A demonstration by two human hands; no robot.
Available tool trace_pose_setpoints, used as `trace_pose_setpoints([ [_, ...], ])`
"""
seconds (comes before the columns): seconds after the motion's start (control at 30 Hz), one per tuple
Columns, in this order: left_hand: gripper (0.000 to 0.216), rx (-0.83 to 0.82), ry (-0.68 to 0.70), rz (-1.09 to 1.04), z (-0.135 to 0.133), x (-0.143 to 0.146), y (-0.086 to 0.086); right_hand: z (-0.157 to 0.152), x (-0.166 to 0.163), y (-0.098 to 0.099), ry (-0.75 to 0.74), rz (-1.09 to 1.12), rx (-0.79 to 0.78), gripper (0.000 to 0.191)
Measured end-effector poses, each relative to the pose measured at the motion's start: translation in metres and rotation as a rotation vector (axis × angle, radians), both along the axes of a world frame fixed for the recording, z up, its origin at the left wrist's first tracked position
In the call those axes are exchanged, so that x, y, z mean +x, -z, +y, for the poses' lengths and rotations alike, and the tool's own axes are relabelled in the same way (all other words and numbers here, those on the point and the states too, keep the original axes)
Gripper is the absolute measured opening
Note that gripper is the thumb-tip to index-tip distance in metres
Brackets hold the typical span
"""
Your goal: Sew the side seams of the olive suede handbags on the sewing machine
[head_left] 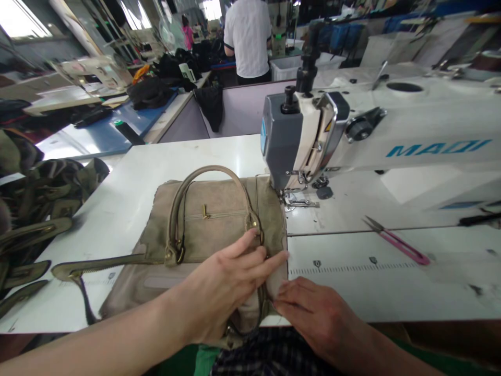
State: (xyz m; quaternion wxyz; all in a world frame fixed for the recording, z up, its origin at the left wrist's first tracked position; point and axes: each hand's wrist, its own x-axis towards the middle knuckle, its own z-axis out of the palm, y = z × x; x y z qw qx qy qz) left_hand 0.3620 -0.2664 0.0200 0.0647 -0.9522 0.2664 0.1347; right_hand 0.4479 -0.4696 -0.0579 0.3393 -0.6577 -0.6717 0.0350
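Note:
An olive-tan fabric handbag piece (219, 237) lies flat on the sewing table, its far right edge at the needle and presser foot (299, 202) of the sewing machine (287, 136). It has a looped handle (213, 169), a short zip with a brass pull, and a long zip strip (105, 262) trailing off to the left. My left hand (230, 274) rests on the bag near the handle's right end, fingers stretched and apart. At the bag's near right edge, my right hand (313, 308) has its fingers pressed together on the fabric, the thumb partly hidden.
Pink-handled thread snips (399, 241) lie on the table to the right, beyond a printed ruler scale (352, 267). Camouflage and olive pieces (43, 198) are heaped at the left. Behind the table, a person in a white shirt (248, 39) stands near a white bin (287, 69).

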Motion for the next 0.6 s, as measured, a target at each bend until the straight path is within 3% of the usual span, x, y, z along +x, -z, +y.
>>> trace_pose_setpoints([
  [0.1,0.088,0.028,0.141,-0.028,-0.002,0.018,-0.005,-0.001,0.002,0.000,-0.010,0.050,0.002,0.023],
  [0.17,0.090,0.026,0.151,-0.030,0.000,0.027,-0.006,-0.004,0.005,-0.002,-0.016,0.108,0.020,0.025],
  [0.3,0.095,0.035,0.052,0.058,0.001,0.020,-0.006,-0.012,0.014,-0.008,-0.058,0.171,0.027,0.028],
  [0.5,0.065,-0.106,-0.078,-0.085,-0.014,-0.021,0.006,-0.016,0.028,-0.009,-0.144,0.152,-0.007,0.024],
  [0.6,0.073,-0.116,-0.105,-0.066,-0.015,-0.021,0.015,-0.011,0.034,-0.007,-0.140,0.113,-0.007,0.023],
])
